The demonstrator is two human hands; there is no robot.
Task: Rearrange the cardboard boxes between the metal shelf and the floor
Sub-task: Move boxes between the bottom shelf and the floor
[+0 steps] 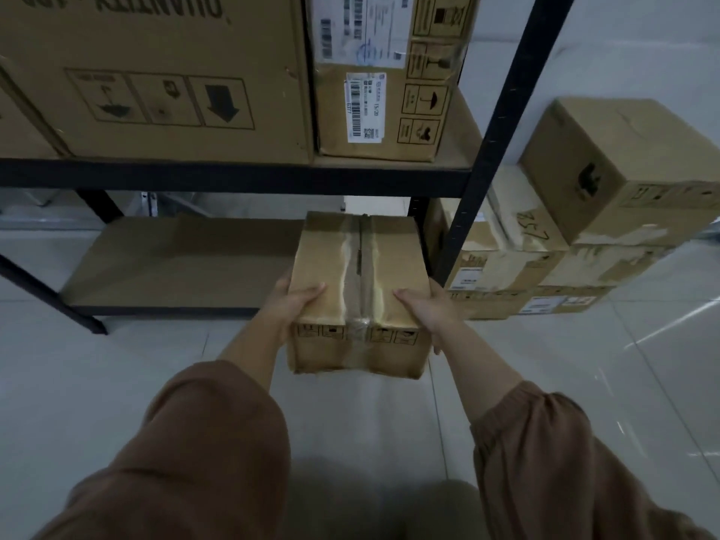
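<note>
I hold a taped cardboard box [356, 290] in both hands, in front of the black metal shelf [233, 177]. My left hand [298, 302] grips its left side, thumb lying on the top. My right hand [426, 309] grips the right side the same way. The box's far end reaches over the lower shelf board [175, 263], while its near end hangs above the tiled floor [117, 383]. On the upper shelf stand a large printed box [156, 72] and a labelled box [389, 79].
To the right of the shelf's upright post [502, 122], several cardboard boxes [584, 212] are stacked on the floor against the wall. The left part of the lower shelf board is bare. My brown sleeves fill the bottom of the view.
</note>
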